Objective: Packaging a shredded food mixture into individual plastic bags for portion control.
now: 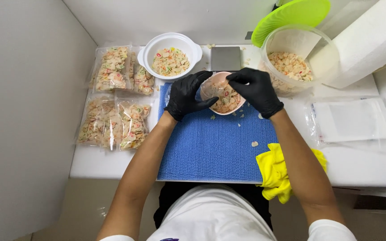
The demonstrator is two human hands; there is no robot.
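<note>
Both of my hands wear black gloves. A small pink bowl (227, 101) of pale flakes with coloured bits sits tilted over the far edge of a blue mat (215, 147). My left hand (187, 94) grips the bowl's left side, thumb on its rim. A bit of clear plastic shows beside this hand. My right hand (256, 90) closes over the bowl's far right rim from above. A few loose flakes lie on the mat near the bowl.
At the back stand a white bowl (150, 52) of flakes, a grey scale (225, 58), and a clear tub (331, 53) with a green lid (291, 15) behind. Filled bags (112, 122) lie left. Right: empty bags (354, 120), paper roll (371, 40), yellow cloth (275, 172).
</note>
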